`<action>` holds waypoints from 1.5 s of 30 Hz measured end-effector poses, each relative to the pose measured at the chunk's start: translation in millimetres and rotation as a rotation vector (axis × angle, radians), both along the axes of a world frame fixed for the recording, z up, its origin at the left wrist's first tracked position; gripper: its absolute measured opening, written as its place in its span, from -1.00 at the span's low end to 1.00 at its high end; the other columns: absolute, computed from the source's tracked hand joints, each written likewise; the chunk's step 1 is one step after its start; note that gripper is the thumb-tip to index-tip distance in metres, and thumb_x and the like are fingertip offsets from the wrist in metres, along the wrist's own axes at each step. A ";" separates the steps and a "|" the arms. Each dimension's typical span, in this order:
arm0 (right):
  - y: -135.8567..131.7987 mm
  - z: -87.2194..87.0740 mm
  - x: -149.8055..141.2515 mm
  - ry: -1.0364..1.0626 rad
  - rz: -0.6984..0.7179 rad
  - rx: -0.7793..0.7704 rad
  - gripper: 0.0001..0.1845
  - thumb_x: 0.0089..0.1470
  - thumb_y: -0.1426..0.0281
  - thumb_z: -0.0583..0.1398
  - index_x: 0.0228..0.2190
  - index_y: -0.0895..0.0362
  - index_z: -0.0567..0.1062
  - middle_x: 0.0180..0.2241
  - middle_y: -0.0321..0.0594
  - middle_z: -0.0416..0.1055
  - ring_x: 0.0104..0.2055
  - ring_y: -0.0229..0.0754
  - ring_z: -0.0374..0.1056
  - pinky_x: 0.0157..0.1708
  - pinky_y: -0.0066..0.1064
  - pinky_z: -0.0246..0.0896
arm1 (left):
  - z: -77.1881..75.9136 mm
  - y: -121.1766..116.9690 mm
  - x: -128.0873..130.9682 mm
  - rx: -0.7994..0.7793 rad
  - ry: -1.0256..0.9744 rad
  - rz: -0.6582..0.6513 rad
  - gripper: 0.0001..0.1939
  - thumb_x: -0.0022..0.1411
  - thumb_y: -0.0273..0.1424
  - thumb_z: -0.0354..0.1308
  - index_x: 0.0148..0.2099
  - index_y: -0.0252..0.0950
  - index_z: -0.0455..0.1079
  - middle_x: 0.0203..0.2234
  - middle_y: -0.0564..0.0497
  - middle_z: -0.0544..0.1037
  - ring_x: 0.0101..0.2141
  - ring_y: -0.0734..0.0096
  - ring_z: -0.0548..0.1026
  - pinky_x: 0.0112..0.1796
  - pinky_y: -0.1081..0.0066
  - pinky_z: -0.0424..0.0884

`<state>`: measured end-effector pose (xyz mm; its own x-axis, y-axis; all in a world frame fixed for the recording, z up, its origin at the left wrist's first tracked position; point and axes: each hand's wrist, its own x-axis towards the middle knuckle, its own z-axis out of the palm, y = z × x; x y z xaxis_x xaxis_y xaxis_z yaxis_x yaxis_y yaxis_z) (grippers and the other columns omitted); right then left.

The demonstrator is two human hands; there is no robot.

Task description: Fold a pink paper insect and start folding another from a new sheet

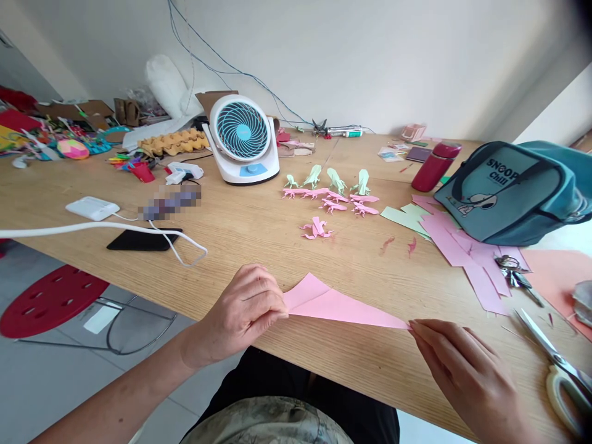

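Observation:
A folded sheet of pink paper (340, 306) is stretched between my two hands above the table's near edge. My left hand (247, 305) pinches its left end, thumb in front and fingers curled behind. At the narrow right tip, my right hand (462, 364) grips the paper between thumb and fingertips. A crease runs across the left part, and a pointed flap stands up there. Beyond the sheet sits a pink origami figure (317, 228) with thin legs. Several more pink figures (333, 203) and green paper figures (337, 180) stand in rows behind it.
Scissors (557, 357) lie at the right, near keys (518, 271) and loose pink paper strips (462, 246). A teal bag (513, 191) and red bottle (435, 166) stand behind. A white fan (243, 139) is at the back; a phone (143, 240) and white cable (92, 228) lie left.

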<state>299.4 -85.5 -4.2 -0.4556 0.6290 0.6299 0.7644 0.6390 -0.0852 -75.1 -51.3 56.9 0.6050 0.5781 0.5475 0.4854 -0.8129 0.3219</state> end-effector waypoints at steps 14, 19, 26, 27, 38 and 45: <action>-14.1 -1.0 11.0 -0.138 0.060 0.026 -0.84 0.26 0.48 0.17 -0.15 0.25 0.52 -0.28 -0.08 0.49 -0.29 -0.16 0.38 -0.23 -0.29 0.20 | -7.7 13.5 -6.7 0.200 0.178 0.013 -0.89 0.31 -0.59 0.11 -0.16 -0.33 0.40 -0.31 -0.03 0.57 -0.28 0.34 0.40 -0.20 0.31 0.22; -5.3 -1.8 3.6 -0.199 -0.098 0.016 -0.78 0.33 0.37 0.08 -0.21 0.19 0.51 -0.29 -0.12 0.48 -0.33 -0.13 0.39 -0.28 -0.25 0.16 | -7.0 12.1 7.3 0.275 0.115 -0.012 -0.87 0.24 -0.62 0.13 -0.20 -0.31 0.38 -0.30 -0.03 0.58 -0.25 0.33 0.42 -0.18 0.28 0.26; -2.7 4.1 -23.7 -0.280 -0.271 0.070 -0.61 0.36 0.27 -0.02 -0.04 0.22 0.49 -0.23 -0.05 0.47 -0.35 -0.07 0.38 -0.35 -0.22 0.12 | -4.3 6.6 38.9 0.396 0.107 -0.002 -0.91 0.28 -0.59 0.10 -0.24 -0.33 0.38 -0.37 0.01 0.56 -0.32 0.38 0.44 -0.25 0.30 0.29; -4.2 6.1 -32.0 -0.269 -0.256 0.079 -0.62 0.35 0.27 0.01 -0.03 0.22 0.49 -0.26 -0.06 0.46 -0.38 -0.10 0.36 -0.37 -0.23 0.11 | -4.7 5.6 44.4 0.412 0.109 -0.017 -0.92 0.27 -0.59 0.11 -0.26 -0.34 0.38 -0.39 0.02 0.55 -0.34 0.39 0.44 -0.27 0.31 0.28; 0.7 14.9 -75.8 0.071 0.005 0.052 -0.65 0.22 0.61 0.14 0.01 0.19 0.50 -0.20 -0.08 0.48 -0.32 -0.21 0.36 -0.30 -0.35 0.22 | -7.9 -0.3 63.5 0.314 -0.090 -0.099 -0.87 0.37 -0.37 0.10 -0.17 -0.34 0.40 -0.32 -0.02 0.57 -0.27 0.34 0.45 -0.17 0.23 0.32; 6.7 8.5 -62.6 0.495 0.079 -0.246 -0.57 0.17 0.63 0.14 -0.01 0.02 0.53 -0.05 -0.10 0.45 -0.04 -0.10 0.44 -0.23 -0.36 0.39 | -15.5 19.9 32.0 -0.075 -0.351 0.134 -0.73 0.43 -0.52 -0.14 -0.03 -0.30 0.39 -0.26 -0.06 0.51 -0.21 0.34 0.44 -0.18 0.31 0.38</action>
<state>236.8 -78.7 4.3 -0.1940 0.7608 0.6193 0.5459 0.6082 -0.5763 -43.2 -31.4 41.4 0.3047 0.6855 0.6613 0.4353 -0.7177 0.5434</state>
